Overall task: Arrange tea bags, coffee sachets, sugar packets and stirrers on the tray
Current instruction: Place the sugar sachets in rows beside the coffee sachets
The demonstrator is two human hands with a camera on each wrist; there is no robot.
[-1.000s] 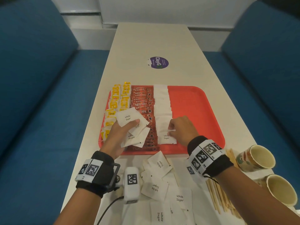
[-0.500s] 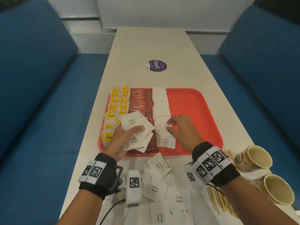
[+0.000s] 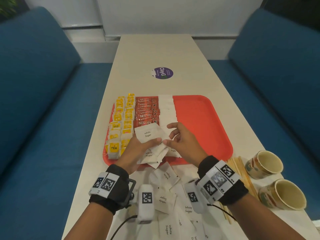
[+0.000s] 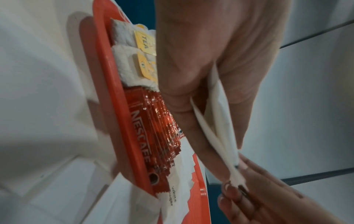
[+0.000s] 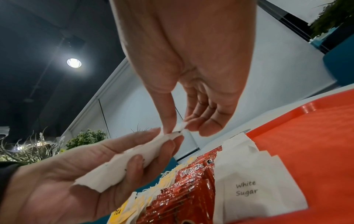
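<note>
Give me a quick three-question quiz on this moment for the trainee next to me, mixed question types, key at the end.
1. True or false: the wooden stirrers already lie on the red tray.
2. Multiple choice: from the person's left to right, the rows on the tray run A) coffee, tea, sugar; B) tea bags, coffee sachets, sugar packets; C) sugar, coffee, tea.
3. Fill in: the left hand holds a bundle of white ____ packets, and the right hand pinches the corner of one.

Key: 1 false, they lie on the table beside the two cups; 2 B; 3 sugar.
</note>
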